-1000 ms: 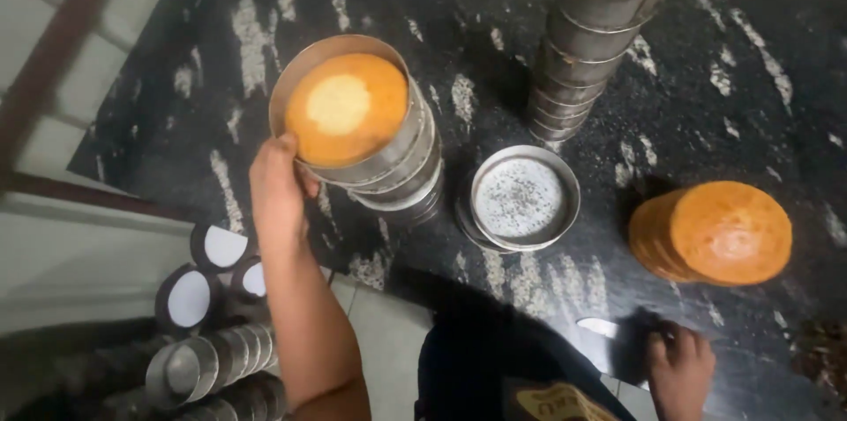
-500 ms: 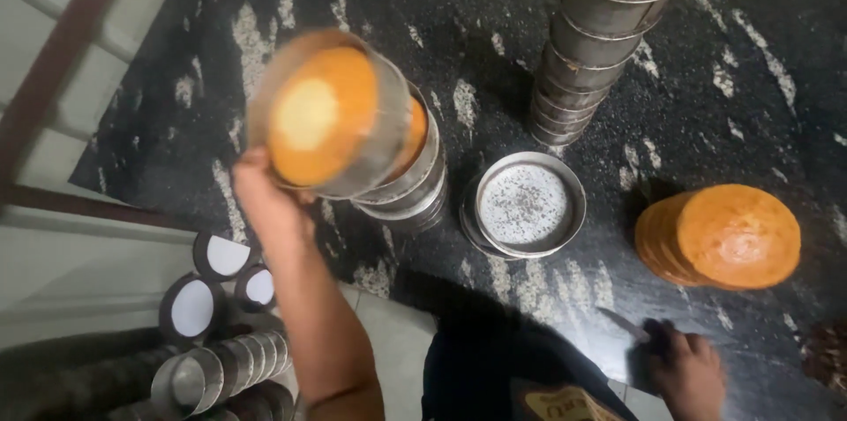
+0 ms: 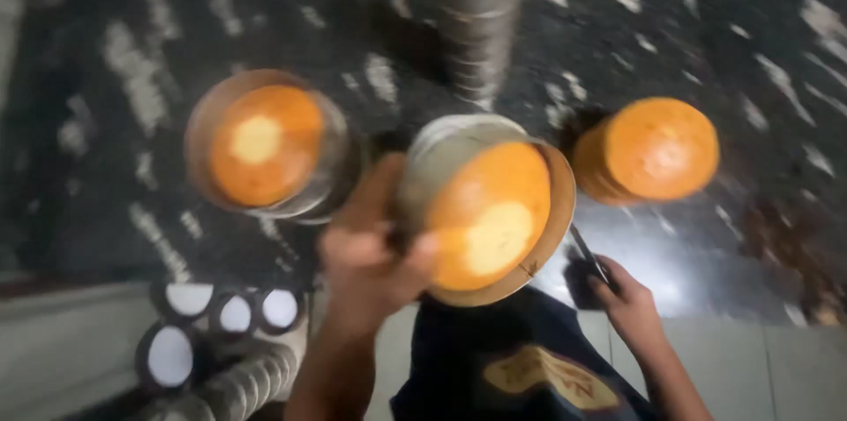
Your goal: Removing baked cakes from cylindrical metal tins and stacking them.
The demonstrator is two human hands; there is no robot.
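We see the left hand (image 3: pixel 371 258) closed around the rim and side of a round metal baking tin holding an orange-brown cake with a pale centre (image 3: pixel 481 209), lifted and tipped so its open face turns toward the camera, above the near edge of the black speckled stone counter (image 3: pixel 132 50). The frame is motion-blurred, so finger placement on the tin wall is not sharp

The right hand (image 3: pixel 628 302) is curled around a thin knife with a metal blade (image 3: pixel 589 253), resting low at the counter edge, just right of the tipped tin and apart from it

Other things noted: a second round metal tin with a cake in it (image 3: pixel 265 147), sitting on other tins to the left; a stack of bare orange-brown round cakes (image 3: pixel 657 152) on the counter to the right; a tall column of empty nested metal tins (image 3: pixel 481 24) behind; lower left, below the counter, rows of small round tins with white paper liners (image 3: pixel 212 333)

Our judgement on handling: with the tin tilted this steeply the cake could slide out unsupported, so the grip should stay firm on the rim, the tilt slow. The blade is best kept pointed away from the left wrist while both hands are this near
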